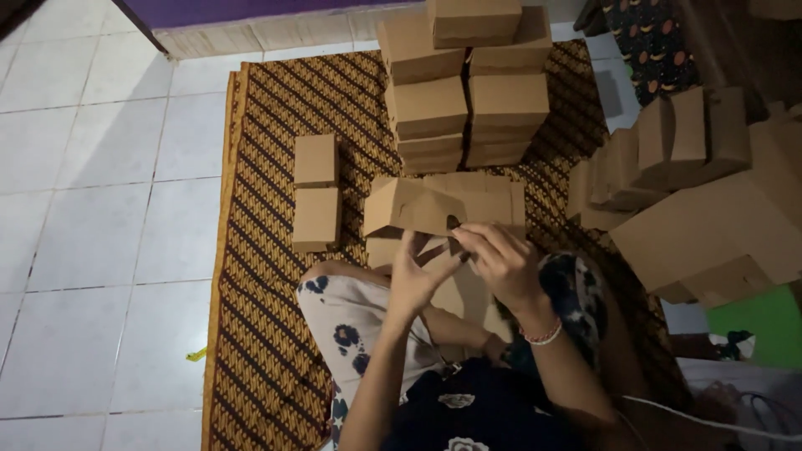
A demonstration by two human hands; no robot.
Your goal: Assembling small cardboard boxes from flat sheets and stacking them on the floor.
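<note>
A brown patterned mat covers the white tiled floor. At centre, both hands work a half-folded cardboard box: the left hand open, fingers touching its lower flap, the right hand pinching its edge. Stacked finished boxes rise at 12 o'clock; 2 lie at 10. The pile at 3 o'clock is dim, cut off.

A brown patterned mat covers the white tiled floor under the hands. On the mat, just left of the left hand, lie two closed cardboard boxes; beyond both hands rises a stack of closed cardboard boxes, and right of the right hand leans a pile of folded cardboard boxes.
</note>
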